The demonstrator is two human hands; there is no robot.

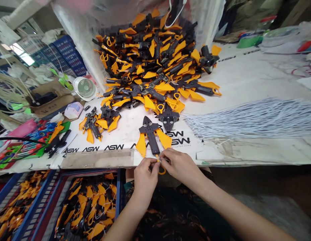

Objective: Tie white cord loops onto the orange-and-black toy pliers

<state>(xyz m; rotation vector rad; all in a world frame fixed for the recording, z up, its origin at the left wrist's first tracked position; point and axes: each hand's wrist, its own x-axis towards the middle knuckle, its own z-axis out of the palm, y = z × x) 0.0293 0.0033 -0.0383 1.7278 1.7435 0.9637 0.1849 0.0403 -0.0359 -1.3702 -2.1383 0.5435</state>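
A black plastic toy (152,139) with orange wings lies at the table's front edge, its pointed end facing away from me. At its near end, my left hand (146,175) and my right hand (179,164) meet with fingers pinched around the narrow orange tail. An orange ring hangs just below the fingertips. Something thin and pale shows between the fingers, too small to make out fully. Just beyond, another black and orange toy (168,117) lies pointing toward me. White ties (255,118) are spread in a long bundle to the right.
A large heap of black and orange toys (150,67) fills the back of the table. Blue crates (118,190) of similar toys stand below at left. A small white fan (84,88) and colourful plastic parts (40,134) are on the left.
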